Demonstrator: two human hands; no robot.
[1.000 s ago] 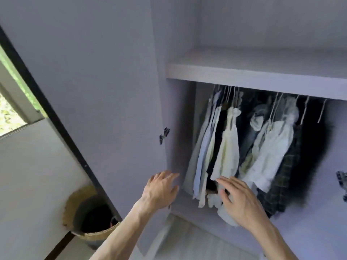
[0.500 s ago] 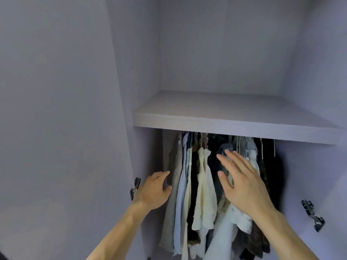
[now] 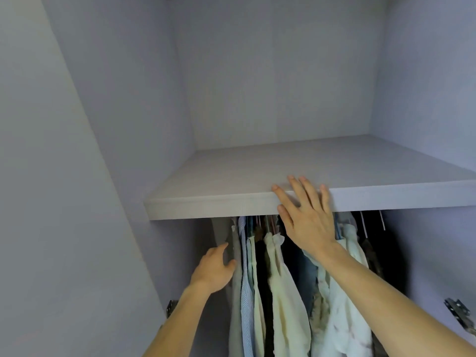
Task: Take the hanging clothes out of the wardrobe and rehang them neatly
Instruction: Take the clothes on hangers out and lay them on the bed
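Below the lilac shelf (image 3: 231,176) hang clothes (image 3: 286,292); left hand (image 3: 213,269), right hand (image 3: 309,222) both open-fingered

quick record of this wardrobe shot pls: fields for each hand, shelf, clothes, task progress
left hand: open, at the leftmost grey garment; contact unclear
right hand: open, fingers spread in front of the shelf's front edge
shelf: pale board just above the clothes
clothes: packed together on hangers; include a striped shirt and a cream garment
progress: neither hand holds a garment yet
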